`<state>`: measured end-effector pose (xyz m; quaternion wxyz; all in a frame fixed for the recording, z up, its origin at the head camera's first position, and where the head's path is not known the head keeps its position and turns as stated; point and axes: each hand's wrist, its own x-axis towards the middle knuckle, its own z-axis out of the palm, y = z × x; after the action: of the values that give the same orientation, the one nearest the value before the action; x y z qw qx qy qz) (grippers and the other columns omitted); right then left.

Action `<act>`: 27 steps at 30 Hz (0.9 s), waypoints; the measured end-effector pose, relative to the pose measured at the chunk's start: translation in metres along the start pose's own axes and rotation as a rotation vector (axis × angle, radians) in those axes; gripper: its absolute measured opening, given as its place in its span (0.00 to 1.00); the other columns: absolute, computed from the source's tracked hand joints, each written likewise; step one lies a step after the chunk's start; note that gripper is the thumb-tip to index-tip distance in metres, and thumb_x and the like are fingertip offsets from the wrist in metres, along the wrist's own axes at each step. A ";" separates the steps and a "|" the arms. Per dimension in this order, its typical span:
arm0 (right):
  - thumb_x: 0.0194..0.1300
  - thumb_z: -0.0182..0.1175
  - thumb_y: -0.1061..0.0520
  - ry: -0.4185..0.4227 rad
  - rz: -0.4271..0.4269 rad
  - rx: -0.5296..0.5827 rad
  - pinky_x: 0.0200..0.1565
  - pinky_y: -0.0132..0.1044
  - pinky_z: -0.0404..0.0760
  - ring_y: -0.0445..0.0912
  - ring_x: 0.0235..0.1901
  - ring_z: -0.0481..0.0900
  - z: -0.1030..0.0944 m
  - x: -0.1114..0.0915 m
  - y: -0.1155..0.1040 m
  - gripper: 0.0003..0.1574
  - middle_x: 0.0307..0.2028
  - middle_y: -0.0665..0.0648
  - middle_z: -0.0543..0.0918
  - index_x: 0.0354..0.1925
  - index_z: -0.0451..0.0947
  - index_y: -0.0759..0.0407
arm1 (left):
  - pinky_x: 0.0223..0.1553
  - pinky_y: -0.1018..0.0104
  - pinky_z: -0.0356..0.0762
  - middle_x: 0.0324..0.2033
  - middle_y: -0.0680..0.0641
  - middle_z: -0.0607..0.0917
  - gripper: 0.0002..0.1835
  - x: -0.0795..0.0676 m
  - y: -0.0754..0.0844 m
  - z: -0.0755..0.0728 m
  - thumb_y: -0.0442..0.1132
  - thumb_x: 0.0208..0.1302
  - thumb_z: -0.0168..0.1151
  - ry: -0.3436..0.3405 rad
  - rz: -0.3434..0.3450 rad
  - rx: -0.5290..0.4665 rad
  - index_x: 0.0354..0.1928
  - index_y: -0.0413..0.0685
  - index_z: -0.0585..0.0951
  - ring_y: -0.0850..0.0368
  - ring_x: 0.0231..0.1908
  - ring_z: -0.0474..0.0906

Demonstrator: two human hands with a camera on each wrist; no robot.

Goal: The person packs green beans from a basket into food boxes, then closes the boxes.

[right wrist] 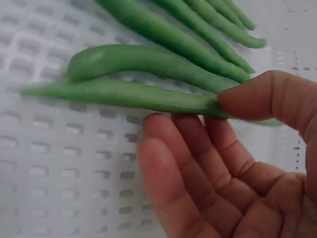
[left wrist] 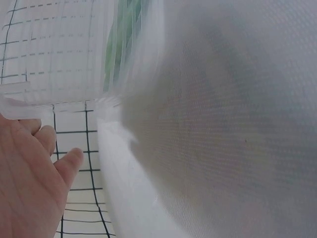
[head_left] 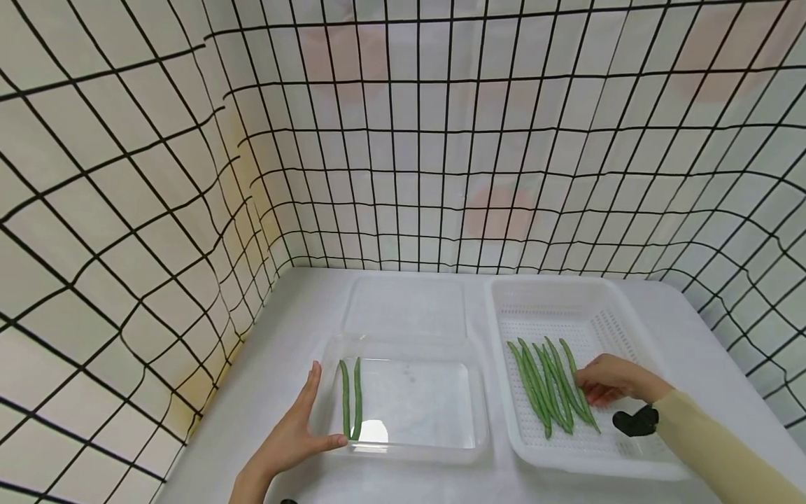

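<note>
In the head view my right hand [head_left: 613, 378] reaches into a white perforated basket [head_left: 548, 304] at the right. Its thumb and fingers pinch the rightmost green bean [right wrist: 138, 96], seen close up in the right wrist view. Several other green beans [head_left: 535, 381] lie side by side on the basket floor, to the left of that hand. My left hand [head_left: 296, 427], fingers extended, rests against the left side of a clear plastic container [head_left: 415, 453], thumb at its front left corner. Two green beans [head_left: 357, 399] lie lengthwise in the container along its left wall.
A flat translucent rectangular piece [head_left: 406, 304] lies behind the container on the white table [head_left: 277, 336]. Black wire grid [head_left: 428, 154] rises along the back and both sides. A black wrist device [head_left: 636, 421] sits beside the right sleeve [head_left: 711, 441].
</note>
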<state>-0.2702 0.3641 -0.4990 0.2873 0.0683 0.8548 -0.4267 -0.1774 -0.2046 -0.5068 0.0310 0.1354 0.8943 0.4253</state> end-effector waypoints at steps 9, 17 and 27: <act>0.67 0.51 0.55 -0.085 -0.020 0.221 0.31 0.36 0.82 0.42 0.24 0.80 -0.009 0.002 -0.005 0.16 0.27 0.55 0.81 0.38 0.77 0.68 | 0.63 0.37 0.46 0.74 0.49 0.38 0.69 -0.001 0.000 0.000 0.56 0.42 0.77 -0.006 0.003 -0.010 0.74 0.63 0.34 0.46 0.70 0.37; 0.73 0.48 0.55 -0.231 -0.173 0.399 0.36 0.34 0.81 0.44 0.32 0.82 -0.004 0.005 -0.030 0.20 0.36 0.60 0.83 0.48 0.76 0.72 | 0.63 0.37 0.47 0.74 0.48 0.39 0.69 -0.001 0.000 -0.001 0.56 0.41 0.77 0.000 0.010 -0.013 0.74 0.63 0.34 0.46 0.70 0.38; 0.73 0.49 0.60 -0.385 -0.291 0.532 0.36 0.33 0.81 0.42 0.32 0.82 0.036 -0.001 -0.100 0.14 0.35 0.56 0.83 0.44 0.80 0.64 | 0.63 0.38 0.46 0.73 0.51 0.38 0.69 -0.001 -0.001 0.001 0.57 0.41 0.77 0.003 0.007 -0.003 0.74 0.63 0.34 0.46 0.70 0.38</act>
<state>-0.2907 0.2739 -0.4461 0.3515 -0.0632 0.6450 -0.6756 -0.1766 -0.2050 -0.5086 0.0285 0.1381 0.8933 0.4267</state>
